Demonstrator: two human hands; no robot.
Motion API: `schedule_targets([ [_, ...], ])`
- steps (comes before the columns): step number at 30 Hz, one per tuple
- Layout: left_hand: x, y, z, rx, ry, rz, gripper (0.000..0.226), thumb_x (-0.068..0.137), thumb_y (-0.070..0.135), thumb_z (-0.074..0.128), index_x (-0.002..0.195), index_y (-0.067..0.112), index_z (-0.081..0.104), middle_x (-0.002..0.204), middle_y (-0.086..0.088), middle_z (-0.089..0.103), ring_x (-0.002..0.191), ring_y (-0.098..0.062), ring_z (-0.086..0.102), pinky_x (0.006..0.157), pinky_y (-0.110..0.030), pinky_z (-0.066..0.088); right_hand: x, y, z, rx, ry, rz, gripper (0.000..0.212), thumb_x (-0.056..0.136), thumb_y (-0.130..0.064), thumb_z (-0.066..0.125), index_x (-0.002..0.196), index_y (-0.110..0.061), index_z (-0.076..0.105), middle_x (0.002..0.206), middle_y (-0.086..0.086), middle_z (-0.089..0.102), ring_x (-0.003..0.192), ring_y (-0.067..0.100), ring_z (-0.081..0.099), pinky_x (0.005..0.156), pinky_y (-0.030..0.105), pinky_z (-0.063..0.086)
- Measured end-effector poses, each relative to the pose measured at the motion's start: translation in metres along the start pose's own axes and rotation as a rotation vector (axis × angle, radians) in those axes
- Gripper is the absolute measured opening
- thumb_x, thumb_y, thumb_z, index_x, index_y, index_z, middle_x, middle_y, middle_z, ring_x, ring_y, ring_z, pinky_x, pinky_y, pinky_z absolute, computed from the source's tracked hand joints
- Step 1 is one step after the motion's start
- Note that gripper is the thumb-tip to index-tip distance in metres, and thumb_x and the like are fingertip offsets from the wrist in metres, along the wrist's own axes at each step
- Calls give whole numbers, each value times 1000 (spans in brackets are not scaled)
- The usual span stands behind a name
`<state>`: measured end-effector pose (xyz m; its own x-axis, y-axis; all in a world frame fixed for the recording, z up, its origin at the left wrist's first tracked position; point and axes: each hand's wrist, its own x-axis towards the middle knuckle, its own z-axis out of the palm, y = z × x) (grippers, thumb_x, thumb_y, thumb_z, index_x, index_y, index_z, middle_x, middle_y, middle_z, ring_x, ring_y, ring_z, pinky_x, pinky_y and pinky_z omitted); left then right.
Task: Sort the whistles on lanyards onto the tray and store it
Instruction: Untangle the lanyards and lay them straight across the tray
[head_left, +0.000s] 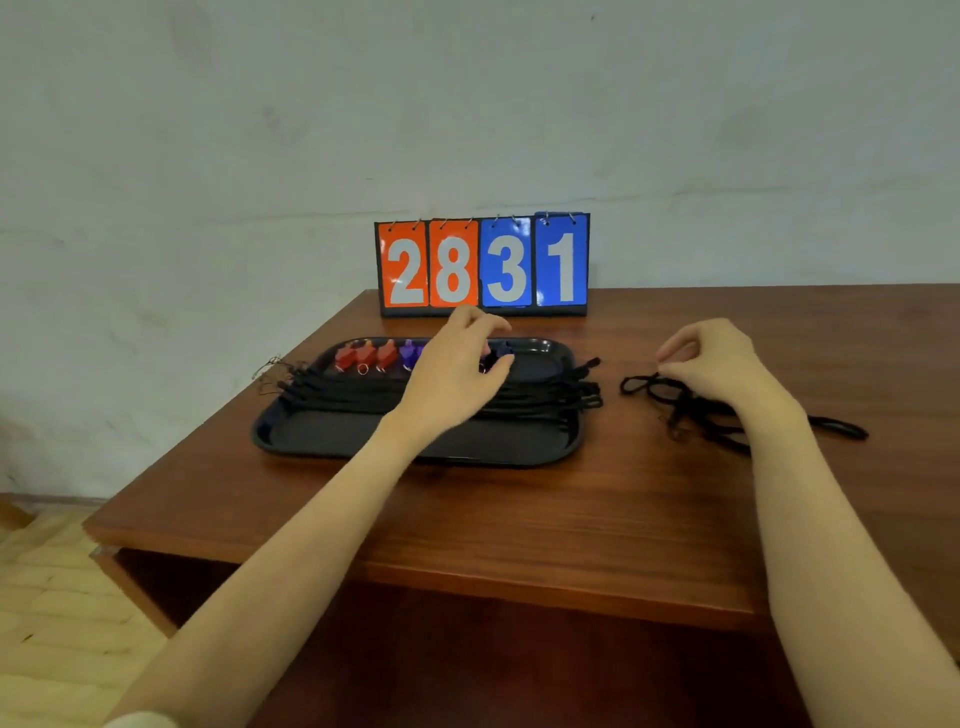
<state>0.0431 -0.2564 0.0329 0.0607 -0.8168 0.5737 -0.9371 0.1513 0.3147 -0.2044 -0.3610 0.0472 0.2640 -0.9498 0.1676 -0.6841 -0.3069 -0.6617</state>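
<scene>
A black tray (311, 436) lies on the wooden table. Along its far side runs a row of red whistles (363, 356) and purple whistles (408, 354), and their black lanyards (343, 392) stretch across the tray. My left hand (454, 371) hovers over the tray's far right part, fingers and thumb curved around a dark blue whistle (504, 351). Whether they touch it is unclear. To the right of the tray, my right hand (714, 361) pinches a loop of a loose black lanyard (639, 383) that lies tangled on the table.
A flip scoreboard (483, 265) reading 2831 stands at the table's back edge against the wall. The table's left edge (171, 452) drops to a light tiled floor. Bare wood lies in front of the tray.
</scene>
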Motion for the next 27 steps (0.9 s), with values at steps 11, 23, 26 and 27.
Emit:
schedule_targets([
  [11, 46, 94, 41, 34, -310, 223, 16, 87, 24, 67, 101, 18, 70, 89, 7, 64, 82, -9, 58, 80, -31, 52, -12, 4, -25, -217, -303, 204, 14, 77, -5, 75, 91, -5, 74, 102, 9, 66, 103, 26, 58, 86, 36, 45],
  [23, 46, 125, 80, 170, -484, 216, 19, 79, 19, 76, 94, 8, 72, 91, -9, 71, 83, -25, 66, 78, -38, 54, -8, 19, -26, -263, -336, 254, 44, 66, -8, 83, 106, -2, 66, 110, 14, 66, 105, 34, 60, 93, 48, 50],
  [26, 43, 126, 82, 126, -475, 206, 6, 83, 12, 70, 86, 11, 75, 85, -3, 72, 80, -19, 66, 76, -34, 54, -7, 20, -27, -263, -362, 249, 47, 65, -12, 85, 107, -2, 65, 112, 14, 65, 107, 33, 59, 94, 48, 48],
  [27, 42, 126, 82, 103, -449, 195, 8, 84, 11, 68, 84, 13, 75, 83, -1, 71, 78, -18, 65, 76, -33, 54, -8, 20, -29, -259, -375, 244, 48, 65, -15, 86, 107, -3, 66, 112, 13, 65, 107, 33, 59, 95, 48, 48],
])
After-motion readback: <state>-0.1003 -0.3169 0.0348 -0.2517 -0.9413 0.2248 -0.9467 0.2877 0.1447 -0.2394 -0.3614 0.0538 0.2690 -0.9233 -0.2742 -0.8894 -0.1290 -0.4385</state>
